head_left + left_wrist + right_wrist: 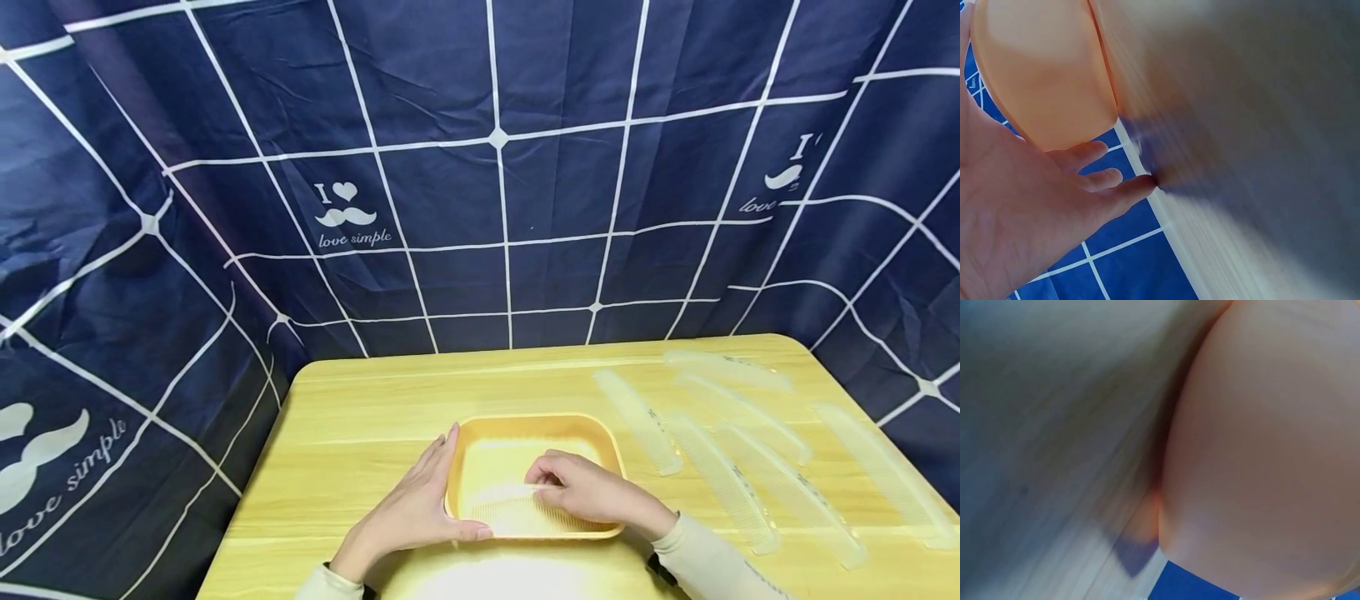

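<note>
A yellow-orange plastic tray (551, 425) sits on the table. My left hand (420, 500) spans its near left corner, with straight fingers along the left wall and the thumb at the near rim. In the left wrist view, the fingers of that hand lie against the outside of the tray (1054, 94). Inside the tray is a pale translucent comb (506, 512), teeth toward the near side. My right hand (588, 492) reaches over the right rim and pinches the comb's spine. The right wrist view has only the tray's outer wall (1260, 456), not the hand.
Several more translucent combs lie on the right part of the table, among them a near one (726, 483), a far one (723, 368) and one by the right edge (885, 471). A dark blue curtain (450, 200) with white lines surrounds the wooden table (337, 425).
</note>
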Demonstrator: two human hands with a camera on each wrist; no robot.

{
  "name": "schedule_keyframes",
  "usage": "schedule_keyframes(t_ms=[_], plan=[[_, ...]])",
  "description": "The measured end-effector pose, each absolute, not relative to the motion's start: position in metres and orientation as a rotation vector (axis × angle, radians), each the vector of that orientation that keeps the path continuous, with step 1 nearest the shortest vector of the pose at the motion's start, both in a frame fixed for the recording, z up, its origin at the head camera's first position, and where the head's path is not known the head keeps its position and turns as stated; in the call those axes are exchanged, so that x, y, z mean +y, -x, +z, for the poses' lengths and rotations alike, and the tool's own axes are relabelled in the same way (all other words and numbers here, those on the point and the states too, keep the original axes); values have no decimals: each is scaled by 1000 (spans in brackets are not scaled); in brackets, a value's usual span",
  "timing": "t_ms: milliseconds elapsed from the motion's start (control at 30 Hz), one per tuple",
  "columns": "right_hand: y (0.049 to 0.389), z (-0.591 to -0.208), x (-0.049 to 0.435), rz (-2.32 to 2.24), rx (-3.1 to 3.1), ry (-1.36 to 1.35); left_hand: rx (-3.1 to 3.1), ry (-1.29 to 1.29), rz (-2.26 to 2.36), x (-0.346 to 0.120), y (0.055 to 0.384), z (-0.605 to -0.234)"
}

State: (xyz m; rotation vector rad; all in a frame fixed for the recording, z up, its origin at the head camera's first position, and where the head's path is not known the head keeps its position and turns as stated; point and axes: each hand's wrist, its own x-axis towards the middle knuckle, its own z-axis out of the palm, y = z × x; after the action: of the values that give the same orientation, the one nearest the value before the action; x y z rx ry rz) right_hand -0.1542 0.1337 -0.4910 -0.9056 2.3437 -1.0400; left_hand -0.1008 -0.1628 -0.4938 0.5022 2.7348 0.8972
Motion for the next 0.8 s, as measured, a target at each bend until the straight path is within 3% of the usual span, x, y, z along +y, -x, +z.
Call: schedule_keyframes(t_ms=[533, 800], plan=[[145, -485, 136, -1063, 2441, 933, 2734, -492, 941, -161, 101, -497], [143, -485, 138, -1287, 2431, 944, 2725, -535, 1018, -162, 99, -501]])
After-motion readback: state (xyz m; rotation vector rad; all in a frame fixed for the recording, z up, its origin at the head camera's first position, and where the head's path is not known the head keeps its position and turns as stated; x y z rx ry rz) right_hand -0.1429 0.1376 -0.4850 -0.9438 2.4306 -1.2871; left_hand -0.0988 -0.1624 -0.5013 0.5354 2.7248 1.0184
